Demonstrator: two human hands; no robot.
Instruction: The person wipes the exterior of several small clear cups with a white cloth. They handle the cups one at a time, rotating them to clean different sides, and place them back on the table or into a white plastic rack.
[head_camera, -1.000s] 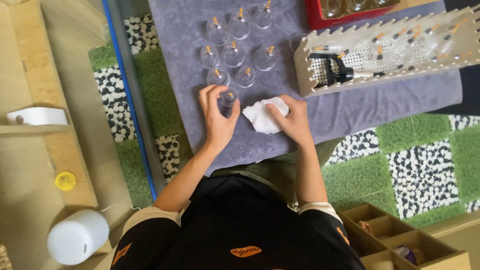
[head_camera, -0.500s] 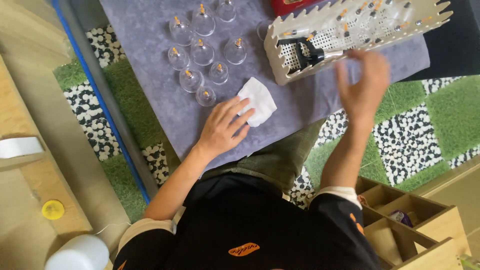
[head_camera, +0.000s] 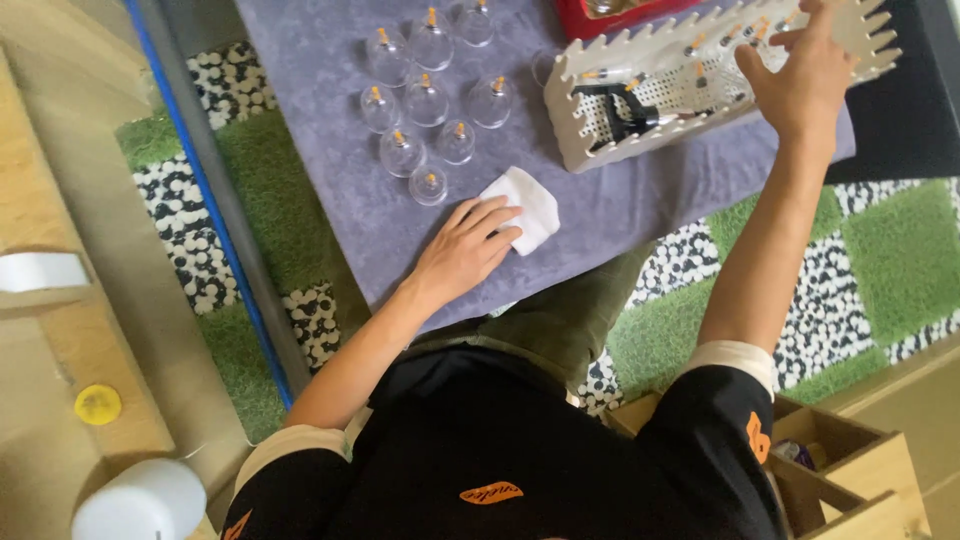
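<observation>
while left hand (head_camera: 462, 252) fingers (flat, spread) overlap white cloth (head_camera: 528, 207), right hand (head_camera: 800, 70) open over basket (head_camera: 600, 150).

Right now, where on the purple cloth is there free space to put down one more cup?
The purple cloth is bare left of the glass cups, and between the white pad and white basket. Around the cups it is crowded.

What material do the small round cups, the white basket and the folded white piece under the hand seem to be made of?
The round cups look like clear glass or hard plastic: they are see-through and glossy, with small orange tips. The white basket seems moulded plastic, matte, with a perforated floor and a notched rim. The folded white piece under the left hand looks like soft cloth or tissue; which one is unclear.
</observation>
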